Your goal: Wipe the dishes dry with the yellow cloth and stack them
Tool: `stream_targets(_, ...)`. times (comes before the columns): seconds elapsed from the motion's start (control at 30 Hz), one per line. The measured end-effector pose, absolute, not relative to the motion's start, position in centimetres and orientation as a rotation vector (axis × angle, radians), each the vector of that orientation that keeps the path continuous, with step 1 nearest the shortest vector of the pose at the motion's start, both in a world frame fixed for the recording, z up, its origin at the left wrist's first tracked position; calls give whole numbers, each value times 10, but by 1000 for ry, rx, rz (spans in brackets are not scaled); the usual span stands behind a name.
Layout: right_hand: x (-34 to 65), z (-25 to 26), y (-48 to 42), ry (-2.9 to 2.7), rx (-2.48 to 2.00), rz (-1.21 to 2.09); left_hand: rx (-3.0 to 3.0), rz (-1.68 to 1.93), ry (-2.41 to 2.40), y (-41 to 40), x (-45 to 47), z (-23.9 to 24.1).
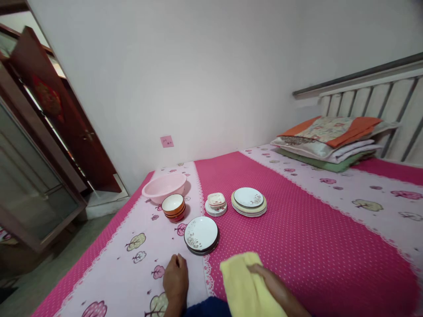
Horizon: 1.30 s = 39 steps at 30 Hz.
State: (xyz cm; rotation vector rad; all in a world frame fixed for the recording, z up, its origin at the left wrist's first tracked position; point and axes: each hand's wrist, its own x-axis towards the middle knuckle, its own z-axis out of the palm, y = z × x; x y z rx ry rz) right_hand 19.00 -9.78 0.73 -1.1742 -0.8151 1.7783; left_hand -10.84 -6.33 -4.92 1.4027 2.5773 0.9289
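My left hand point(175, 275) rests on the pink bedsheet point(297, 237) with its fingers curled into a loose fist and nothing visible in it. A yellow cloth point(243, 281) lies on the sheet at the near edge, and my right hand point(264, 275) lies on it with fingers pressed onto the fabric. Just beyond my hands sits a stack of white flowered plates point(201, 234).
Further back stand stacked orange bowls point(173, 207), a pink plastic basin point(164, 186), a small pile of saucers with a square dish point(216, 204) and a stack of larger plates point(249, 201). Folded pillows point(330, 141) lie by the headboard at right. A door point(62, 119) stands open at left.
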Motion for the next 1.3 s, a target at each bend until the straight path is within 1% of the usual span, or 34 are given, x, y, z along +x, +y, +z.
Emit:
stream_targets(0.03, 194, 22, -85, -949, -1275, 1506, 1401, 938, 2573, -63, -108, -50)
stream_targets(0.07, 198, 37, -72, -980, -1308, 1336, 1401, 945, 2569, -63, -108, -51)
stream_targets(0.2, 213, 85, -14, -1075, -1395, 865, 1406, 964, 2557, -62, -108, -52)
stream_targets(0.27, 212, 89, 10, -1215, -1447, 660, 1396, 971, 2556, -62, -108, -52)
stream_targets(0.33, 203, 76, 25, -1390, -1497, 536, 1382, 980, 2556, -63, -108, -51)
stream_targets(0.53, 154, -5, 37, -1762, -1704, 424, 1315, 1026, 2527, -66, -106, -52)
stream_targets(0.63, 145, -25, 43, -1861, -1736, 356, 1224, 1077, 2507, -54, -112, -45)
stream_targets(0.77, 152, -25, 61, -1915, -1787, 341, 1248, 1099, 2348, -7, -127, -17)
stream_targets(0.9, 160, -18, 71, -1930, -1806, 374, 1343, 979, 2278, 47, -126, 7)
stream_targets(1.0, 163, -17, 72, -1943, -1797, 411, 1311, 915, 2399, 63, -108, 7)
stream_targets(1.17, 168, -17, 73, -1948, -1810, 465, 1181, 858, 2645, 53, -84, -9)
stream_targets(1.3, 168, -18, 74, -1950, -1823, 476, 1241, 873, 2649, 49, -86, -8)
